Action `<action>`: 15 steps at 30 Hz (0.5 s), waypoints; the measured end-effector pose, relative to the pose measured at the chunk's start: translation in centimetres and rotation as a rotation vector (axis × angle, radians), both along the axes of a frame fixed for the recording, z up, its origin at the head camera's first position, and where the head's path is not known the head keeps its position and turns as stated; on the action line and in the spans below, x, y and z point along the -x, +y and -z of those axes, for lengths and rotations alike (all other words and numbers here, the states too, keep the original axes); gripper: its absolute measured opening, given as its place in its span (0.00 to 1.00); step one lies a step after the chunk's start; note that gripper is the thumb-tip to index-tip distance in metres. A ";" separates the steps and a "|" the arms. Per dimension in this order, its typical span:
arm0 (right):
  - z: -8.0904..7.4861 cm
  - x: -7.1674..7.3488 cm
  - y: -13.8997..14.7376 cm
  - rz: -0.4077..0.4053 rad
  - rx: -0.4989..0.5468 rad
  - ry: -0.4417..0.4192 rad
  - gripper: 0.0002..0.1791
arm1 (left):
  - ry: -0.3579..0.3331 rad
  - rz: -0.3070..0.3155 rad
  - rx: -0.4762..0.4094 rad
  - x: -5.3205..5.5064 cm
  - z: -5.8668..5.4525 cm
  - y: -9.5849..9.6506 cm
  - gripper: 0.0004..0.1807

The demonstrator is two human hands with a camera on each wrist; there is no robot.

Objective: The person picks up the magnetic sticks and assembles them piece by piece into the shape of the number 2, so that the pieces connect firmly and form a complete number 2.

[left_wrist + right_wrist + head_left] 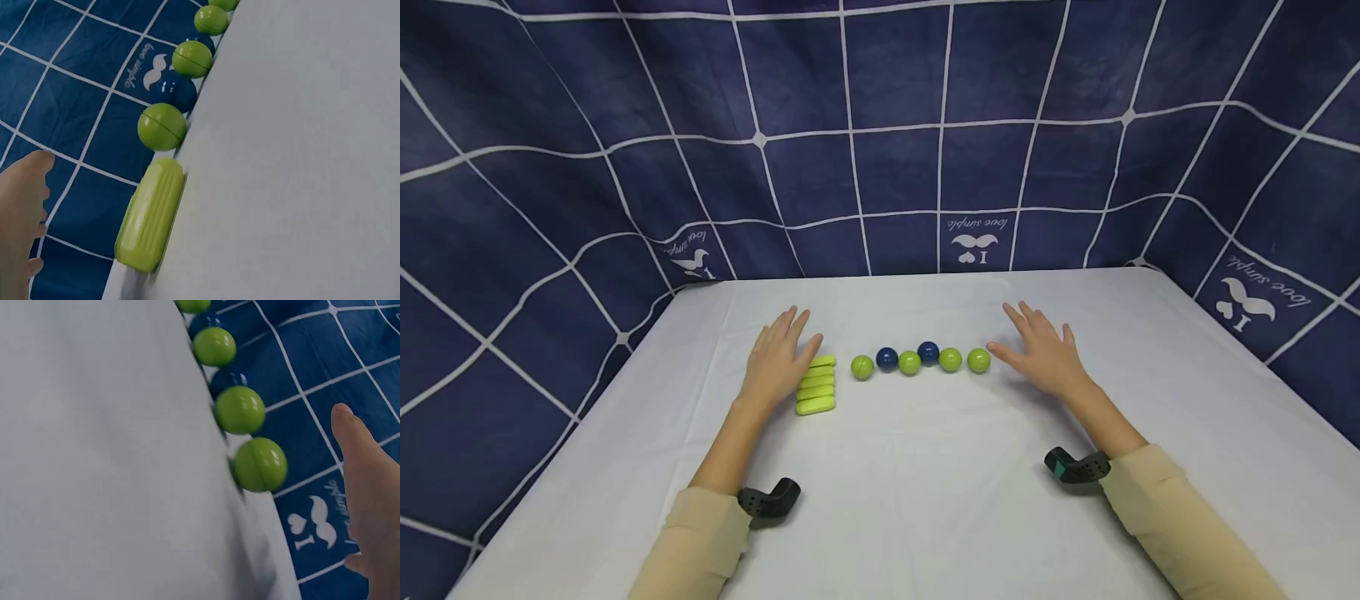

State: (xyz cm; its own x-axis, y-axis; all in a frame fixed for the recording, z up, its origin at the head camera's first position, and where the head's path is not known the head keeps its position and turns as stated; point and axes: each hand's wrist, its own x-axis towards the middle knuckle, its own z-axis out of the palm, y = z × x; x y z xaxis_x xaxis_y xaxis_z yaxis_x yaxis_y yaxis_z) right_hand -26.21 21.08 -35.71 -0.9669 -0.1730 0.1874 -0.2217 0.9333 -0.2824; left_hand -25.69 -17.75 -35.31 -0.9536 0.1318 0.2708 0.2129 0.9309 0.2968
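My left hand (772, 364) is spread with straight fingers over the left side of several lime-green bars (816, 392), partly hiding them. The bars lie stacked in a column on the white table; the nearest green bar (150, 215) shows ridges in the left wrist view. To their right runs an uneven row of glossy balls: a green ball (862, 367), a blue ball (887, 359), a green ball (909, 362), a blue ball (928, 352) and two more green ones. Beside the rightmost green ball (978, 360), my right hand (1042, 353) has its fingers spread, holding nothing.
A white cloth covers the table (895, 500). Dark blue curtains (895, 167) with white grid lines stand behind it and along both sides. Each wrist wears a black camera mount, one on the left (771, 499) and one on the right (1077, 466).
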 end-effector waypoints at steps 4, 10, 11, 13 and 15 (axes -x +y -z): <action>1.2 -0.3 -1.4 -0.050 0.147 -0.067 0.41 | 0.040 0.000 -0.103 0.3 0.0 0.7 0.32; 3.2 -0.4 -2.6 -0.062 0.469 -0.132 0.36 | 0.035 -0.018 -0.233 0.8 1.6 1.2 0.23; 3.4 -0.4 -2.7 -0.061 0.521 -0.128 0.34 | 0.015 -0.028 -0.264 0.9 2.1 1.2 0.22; 3.8 -0.4 -2.6 -0.067 0.600 -0.122 0.32 | -0.039 -0.052 -0.336 1.1 2.9 1.0 0.22; 4.1 -0.3 -2.5 -0.078 0.638 -0.120 0.31 | -0.091 -0.059 -0.413 1.3 3.6 0.6 0.22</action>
